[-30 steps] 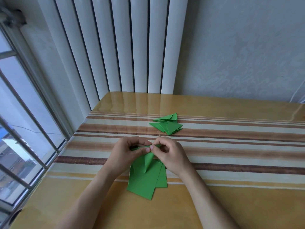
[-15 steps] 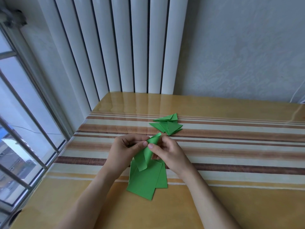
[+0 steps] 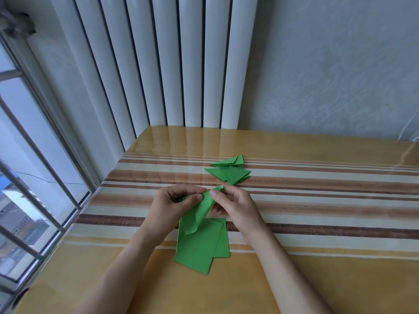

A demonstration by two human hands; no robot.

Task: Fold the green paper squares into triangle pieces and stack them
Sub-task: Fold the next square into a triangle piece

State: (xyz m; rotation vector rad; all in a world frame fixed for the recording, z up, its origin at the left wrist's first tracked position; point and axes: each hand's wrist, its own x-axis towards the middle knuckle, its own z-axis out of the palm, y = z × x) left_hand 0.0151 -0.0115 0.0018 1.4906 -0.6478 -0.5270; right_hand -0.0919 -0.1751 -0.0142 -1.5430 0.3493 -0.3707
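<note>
Head view: green sheet (image 3: 199,211) now lifted higher between both hands (image 3: 204,201).

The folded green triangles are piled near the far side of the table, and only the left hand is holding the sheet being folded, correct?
Not quite. The head view shows both the left hand and the right hand pinching the sheet. The triangles do lie farther back on the table.

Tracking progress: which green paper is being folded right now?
The curled sheet, pinched by the left hand and right hand; the flat squares and folded triangles lie untouched.
</note>
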